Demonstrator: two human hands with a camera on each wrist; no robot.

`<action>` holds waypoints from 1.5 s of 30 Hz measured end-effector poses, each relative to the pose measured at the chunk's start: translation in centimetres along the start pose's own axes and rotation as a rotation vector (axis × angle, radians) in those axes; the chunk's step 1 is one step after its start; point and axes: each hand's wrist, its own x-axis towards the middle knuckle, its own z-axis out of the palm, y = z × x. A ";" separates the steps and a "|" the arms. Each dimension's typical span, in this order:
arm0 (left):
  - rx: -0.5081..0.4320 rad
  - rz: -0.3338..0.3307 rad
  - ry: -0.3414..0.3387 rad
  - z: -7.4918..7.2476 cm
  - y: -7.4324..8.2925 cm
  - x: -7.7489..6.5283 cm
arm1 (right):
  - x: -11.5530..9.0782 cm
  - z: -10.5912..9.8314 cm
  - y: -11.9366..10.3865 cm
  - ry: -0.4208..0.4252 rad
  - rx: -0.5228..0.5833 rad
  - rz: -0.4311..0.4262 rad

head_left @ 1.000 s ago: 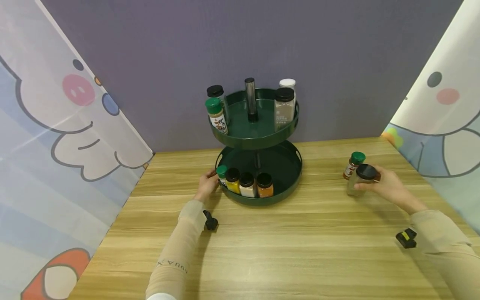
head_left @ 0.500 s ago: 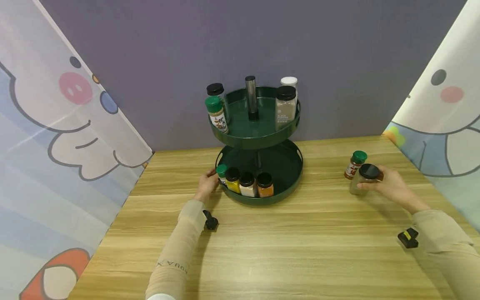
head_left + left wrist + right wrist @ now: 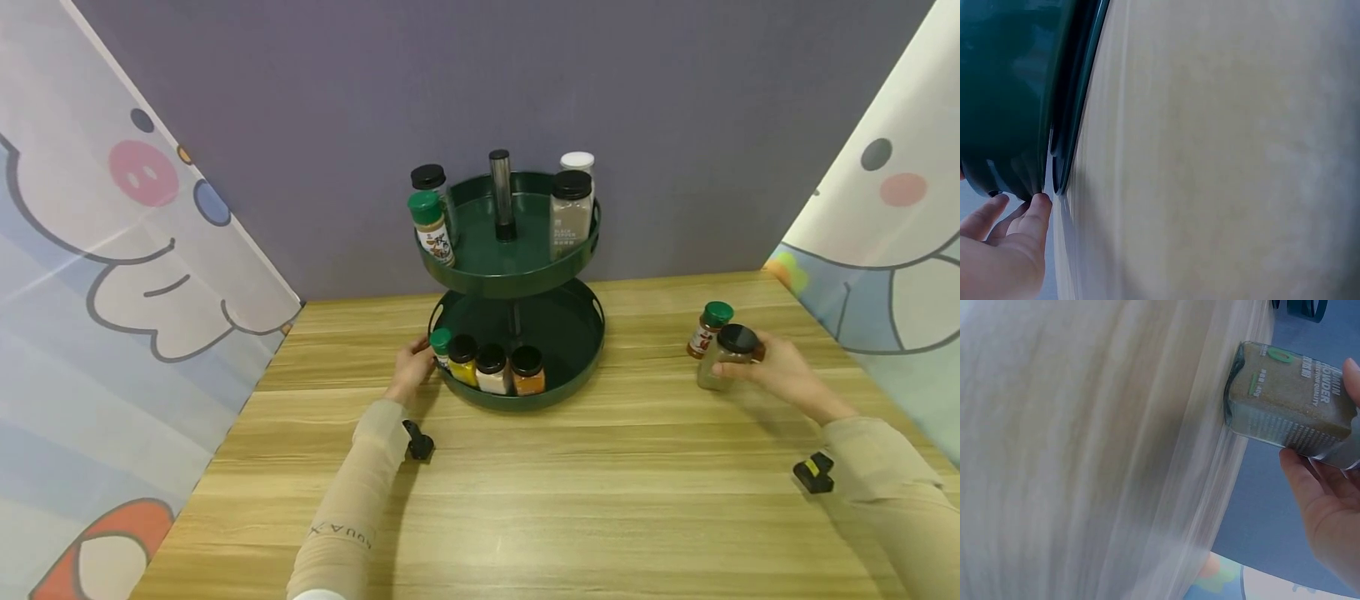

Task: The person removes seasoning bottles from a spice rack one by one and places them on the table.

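My right hand (image 3: 783, 375) holds a square glass spice jar (image 3: 722, 367) with a black lid at the right of the table. Its label in the right wrist view partly reads cumin powder; whether its base touches the wood I cannot tell. My left hand (image 3: 411, 369) touches the left side of the green two-tier rack's lower tray (image 3: 573, 325). In the left wrist view, fairly straight fingers (image 3: 1035, 215) meet the tray's outer wall (image 3: 1004, 81). Just behind the held jar stands a green-capped spice bottle (image 3: 705, 335) with red contents.
Along the lower tray's front left stand a small green-capped bottle (image 3: 440, 346) and black-lidded jars with yellow (image 3: 465, 372), pale (image 3: 492, 382) and orange (image 3: 529, 382) contents. The upper tray (image 3: 502, 279) bears several more spice containers. A grey wall (image 3: 337, 167) rises behind the table.
The head view shifts slightly. Both hands, the held jar and the rack stay essentially where they were.
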 end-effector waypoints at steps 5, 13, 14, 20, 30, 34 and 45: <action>-0.012 -0.010 0.001 -0.1 0.2 0.1 | 0.1 -0.3 0.0 0.000 0.000 -0.010; -0.016 -0.015 -0.003 -0.1 0.4 0.2 | -0.1 -0.4 0.1 -0.018 0.002 -0.009; -0.017 -0.016 -0.002 -0.1 0.4 0.2 | -0.1 -0.4 0.1 -0.018 0.002 -0.008; -0.023 -0.020 0.001 -0.1 0.4 0.2 | -0.1 -0.5 -0.1 -0.035 0.027 0.008; -0.024 0.039 -0.006 -0.4 -0.2 0.1 | -0.4 -1.4 -1.0 0.027 0.051 -0.016; -0.018 0.060 -0.006 -0.4 -0.3 -0.3 | -0.6 -1.6 -1.5 0.046 0.036 -0.027; -0.027 0.055 -0.003 -0.1 -0.5 -0.4 | -1.1 -1.8 -5.8 0.058 0.061 -0.094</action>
